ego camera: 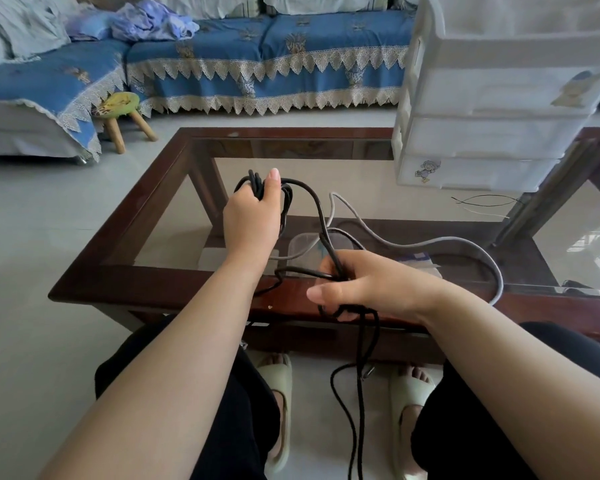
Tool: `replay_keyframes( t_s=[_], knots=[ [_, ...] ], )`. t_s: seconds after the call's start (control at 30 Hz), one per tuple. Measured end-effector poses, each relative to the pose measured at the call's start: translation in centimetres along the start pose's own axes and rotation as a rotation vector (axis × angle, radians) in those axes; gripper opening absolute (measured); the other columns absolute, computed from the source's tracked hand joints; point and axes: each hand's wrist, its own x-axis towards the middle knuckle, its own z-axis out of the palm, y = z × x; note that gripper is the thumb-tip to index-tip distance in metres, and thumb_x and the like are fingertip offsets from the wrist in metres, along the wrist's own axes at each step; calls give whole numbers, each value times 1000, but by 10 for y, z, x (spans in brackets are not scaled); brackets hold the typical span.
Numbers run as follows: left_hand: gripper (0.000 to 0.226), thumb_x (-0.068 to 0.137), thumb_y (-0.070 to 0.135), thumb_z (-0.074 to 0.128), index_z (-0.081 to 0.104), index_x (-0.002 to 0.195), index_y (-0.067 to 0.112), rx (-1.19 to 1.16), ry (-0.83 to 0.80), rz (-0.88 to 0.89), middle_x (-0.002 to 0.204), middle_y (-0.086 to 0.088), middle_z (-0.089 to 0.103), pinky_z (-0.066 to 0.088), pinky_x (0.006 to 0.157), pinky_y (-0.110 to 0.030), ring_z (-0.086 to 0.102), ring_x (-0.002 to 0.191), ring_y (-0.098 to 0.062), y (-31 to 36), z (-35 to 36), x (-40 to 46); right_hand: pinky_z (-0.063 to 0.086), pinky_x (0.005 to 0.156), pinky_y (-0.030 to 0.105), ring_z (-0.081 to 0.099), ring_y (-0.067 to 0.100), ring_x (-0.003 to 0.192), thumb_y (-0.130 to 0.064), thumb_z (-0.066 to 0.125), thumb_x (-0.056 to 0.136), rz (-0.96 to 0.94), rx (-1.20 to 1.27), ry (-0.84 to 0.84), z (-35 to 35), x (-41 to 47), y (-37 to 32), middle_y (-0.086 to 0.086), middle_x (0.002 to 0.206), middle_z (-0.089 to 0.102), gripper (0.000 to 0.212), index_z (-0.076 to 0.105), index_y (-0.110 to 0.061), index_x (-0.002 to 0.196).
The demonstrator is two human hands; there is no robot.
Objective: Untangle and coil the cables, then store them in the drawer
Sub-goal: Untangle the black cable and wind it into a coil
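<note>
My left hand (252, 216) grips a bundle of black cable loops above the glass table, thumb raised. A strand of the black cable (315, 202) runs from that bundle down to my right hand (361, 282), which grips it near the table's front edge. Below that hand the black cable hangs in loops towards the floor between my feet. A grey cable (430, 242) lies across the glass, crosses the black strand, and curves off the front edge at the right. The white plastic drawer unit (492, 133) stands on the table's far right; its drawers appear closed.
The wooden-framed glass coffee table (146, 209) is in front of my knees. Thin loose wires (482, 202) lie near the drawer unit's base. A small green stool (118, 109) and a blue-covered sofa (257, 60) stand beyond the table.
</note>
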Motion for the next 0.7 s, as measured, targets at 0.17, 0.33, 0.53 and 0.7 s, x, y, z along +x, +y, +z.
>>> replay_keyframes(
  t_s=[0.17, 0.33, 0.53, 0.7],
  knots=[
    [44, 97, 53, 44, 53, 71, 18, -59, 12, -70, 62, -1, 54, 55, 49, -30, 56, 54, -14, -1, -4, 3, 47, 60, 16, 59, 3, 62, -19, 69, 82, -43, -528, 310, 1, 7, 7, -8, 73, 61, 12, 59, -21, 87],
    [49, 97, 51, 47, 47, 65, 14, -321, 77, -317, 51, 1, 42, 43, 40, -18, 40, 39, -10, -1, -8, 7, 41, 75, 24, 51, -3, 81, -57, 58, 82, -86, -467, 304, 5, 3, 2, -18, 91, 49, 30, 60, -31, 97],
    [50, 94, 55, 49, 47, 69, 13, -474, 67, -447, 45, 4, 39, 46, 57, -27, 38, 37, -11, -4, -12, 11, 46, 63, 33, 58, 26, 74, -26, 57, 94, 22, 242, 313, -8, 9, 5, 5, 80, 62, 9, 59, -25, 103],
    [51, 94, 56, 49, 47, 65, 14, -470, 23, -414, 42, 5, 40, 43, 55, -27, 40, 39, -12, -3, -8, 9, 51, 75, 24, 67, 17, 82, -5, 64, 82, 71, 380, -259, -12, 6, 9, 10, 88, 70, 38, 54, -4, 119]
  ],
)
